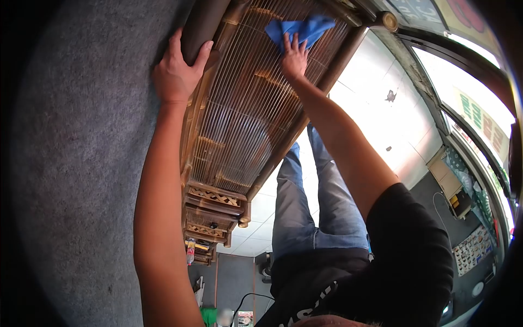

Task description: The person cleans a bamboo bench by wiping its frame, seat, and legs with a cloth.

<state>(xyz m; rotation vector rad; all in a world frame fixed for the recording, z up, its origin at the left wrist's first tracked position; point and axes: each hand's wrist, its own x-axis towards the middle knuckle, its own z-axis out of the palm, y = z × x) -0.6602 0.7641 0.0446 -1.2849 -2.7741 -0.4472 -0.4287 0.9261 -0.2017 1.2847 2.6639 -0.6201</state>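
Observation:
A long bamboo bench (239,109) with thin, shiny brown slats runs down the middle of the view. On its slats near the top lies a crumpled blue cloth (299,30). My right hand (295,59) holds this cloth against the slats, its fingers bent over the fabric. Farther left, my left hand (178,73) is wrapped round the end of a thick dark bamboo pole (204,27) along the bench's edge; thumb and index finger show on either side, while the other fingers are partly hidden.
A grey textured wall (81,152) borders the bench on the left. More bamboo furniture (210,218) stands beyond the bench's lower end. My legs (321,201) are beside it on the pale tiled floor (381,92). Windows (463,92) and a cluttered counter (468,218) are at right.

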